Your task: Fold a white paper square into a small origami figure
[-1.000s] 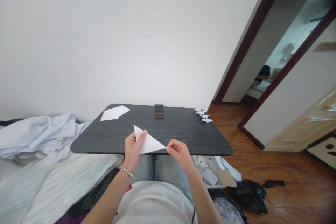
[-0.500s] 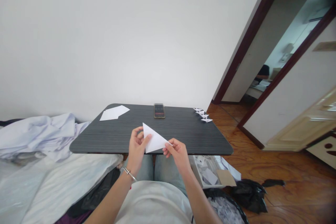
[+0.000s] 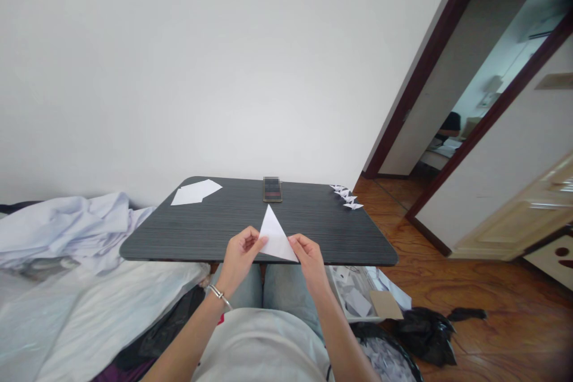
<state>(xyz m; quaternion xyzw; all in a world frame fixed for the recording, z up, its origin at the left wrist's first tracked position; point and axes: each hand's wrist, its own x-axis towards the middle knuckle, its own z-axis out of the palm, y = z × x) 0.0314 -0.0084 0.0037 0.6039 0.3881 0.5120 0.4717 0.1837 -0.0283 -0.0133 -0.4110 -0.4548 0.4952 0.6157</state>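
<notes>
At the left of the scene, rumpled white bedding lies on the bed, reaching up to the near left corner of the dark wood-grain table. Toward the far left of the table lie flat white paper sheets, showing no folds that can be made out from here.

The left hand, with a metal bracelet on its wrist, is closed on the lower left part of the paper triangle, pinching it between thumb and curled fingers. The triangle is held upright just above the table's near edge, its point toward the far side. Whether it has more than one layer cannot be told. The right hand is also closed, pinching the triangle's lower right corner, so the paper spans the small gap between the hands.

Beyond them, a phone lies at the table's far edge. At the far right corner sits a row of small folded paper shapes, the finished-looking pieces so far, while the flat sheets remain unfolded. Below the table's right side, an open box of paper scraps sits on the floor beside a black plastic bag.
</notes>
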